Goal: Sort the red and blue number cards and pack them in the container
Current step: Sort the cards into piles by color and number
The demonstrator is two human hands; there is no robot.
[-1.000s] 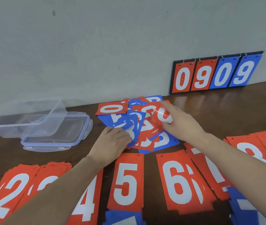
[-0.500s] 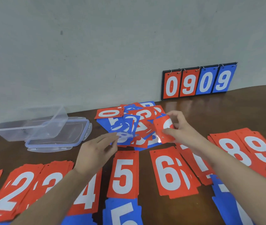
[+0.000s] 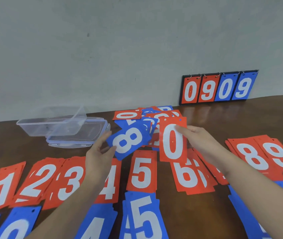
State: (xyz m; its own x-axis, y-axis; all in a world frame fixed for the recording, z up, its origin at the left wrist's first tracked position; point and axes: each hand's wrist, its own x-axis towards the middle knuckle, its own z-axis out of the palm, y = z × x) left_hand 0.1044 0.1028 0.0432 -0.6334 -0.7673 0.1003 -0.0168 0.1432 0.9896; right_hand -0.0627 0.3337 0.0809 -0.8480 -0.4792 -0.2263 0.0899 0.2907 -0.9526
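Mid-sort; left hand (image 3: 101, 152) pinches a blue 8 card (image 3: 128, 142), right hand (image 3: 199, 142) pinches a red 0 card (image 3: 172, 140); each probably needs its matching stack next; container (image 3: 51, 125) waits.

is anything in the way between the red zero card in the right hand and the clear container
Yes: the blue 8 card held up by the left hand sits between the red 0 card and the clear container.
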